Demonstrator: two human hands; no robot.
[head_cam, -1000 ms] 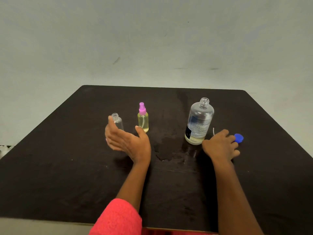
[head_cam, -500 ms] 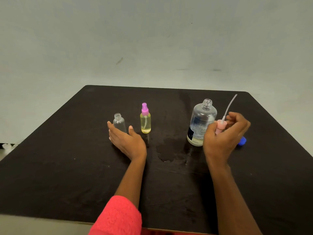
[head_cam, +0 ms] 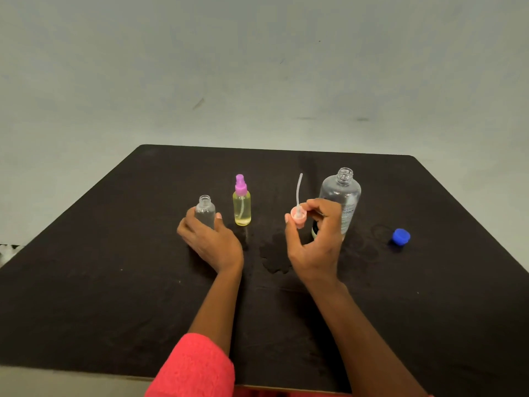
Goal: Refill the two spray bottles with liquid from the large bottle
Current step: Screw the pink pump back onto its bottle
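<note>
My left hand (head_cam: pixel 210 242) grips the small clear spray bottle (head_cam: pixel 205 211), which stands uncapped on the black table (head_cam: pixel 86 282). Right of it stands a second spray bottle (head_cam: pixel 242 209) holding yellow liquid, with its purple spray top on. My right hand (head_cam: pixel 313 239) pinches a pink spray top (head_cam: pixel 297 217) held upside down, its thin tube pointing up. The large clear bottle (head_cam: pixel 343 196) stands open behind my right hand, its lower part hidden by my fingers.
A blue cap (head_cam: pixel 400 235) lies on the table to the right of the large bottle. A dark wet patch (head_cam: pixel 274 253) spreads between my hands. A plain pale wall rises behind the table's far edge.
My right hand picked the pink spray top up from beside the large bottle and carried it left. My left hand closed round the small clear bottle.
</note>
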